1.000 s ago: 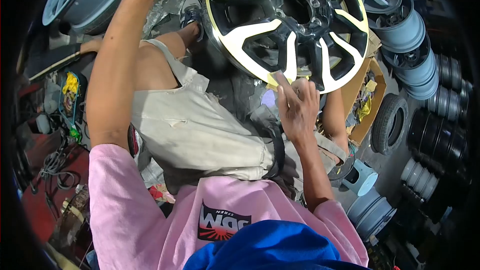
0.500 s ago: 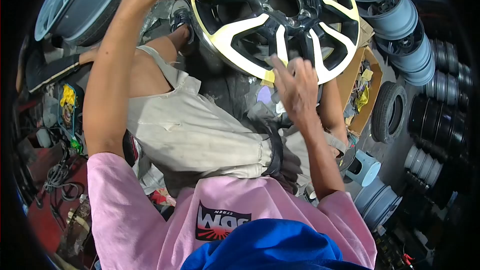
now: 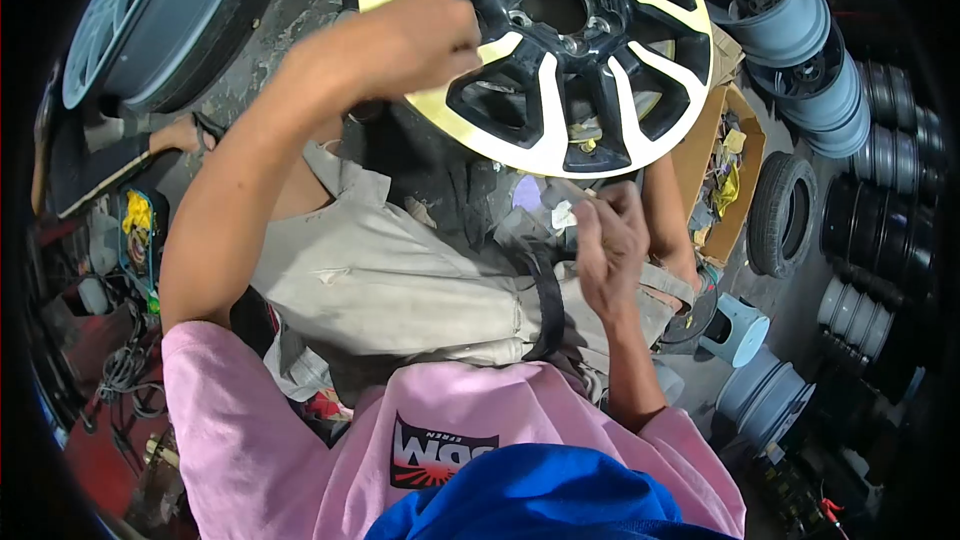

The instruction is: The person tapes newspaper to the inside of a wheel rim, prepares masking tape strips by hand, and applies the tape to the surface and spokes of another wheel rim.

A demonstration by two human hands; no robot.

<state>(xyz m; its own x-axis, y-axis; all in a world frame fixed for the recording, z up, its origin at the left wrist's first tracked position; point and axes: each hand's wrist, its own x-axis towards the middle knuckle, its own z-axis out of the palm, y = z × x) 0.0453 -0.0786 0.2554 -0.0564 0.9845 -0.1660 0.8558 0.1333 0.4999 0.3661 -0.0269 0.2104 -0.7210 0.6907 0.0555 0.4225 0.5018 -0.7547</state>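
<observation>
A black alloy wheel [image 3: 580, 145] with pale yellow-white spoke faces and outer lip lies face up in front of my knees, its open hub in the middle and several bolt holes around it. My left hand [image 3: 425, 45] is over the wheel's left spokes, fingers curled closed; whatever is in them is hidden. Just below the near rim, my right hand [image 3: 612, 250] is raised with its fingers bent together, apart from the wheel. Its fingertips are blurred, and I cannot make out what they hold.
Stacked grey wheels [image 3: 800, 60] stand at right, beside a cardboard box [image 3: 738, 145] of scraps and a tyre [image 3: 782, 215]. A light-blue stool [image 3: 738, 330] is lower right. Another large wheel [image 3: 165, 20] leans at upper left. Cables [image 3: 125, 375] lie at lower left.
My left hand has moved right and nearer, from the wheel's upper left edge over its left spokes. My right hand has drawn back from the near rim toward my body, its fingers curling.
</observation>
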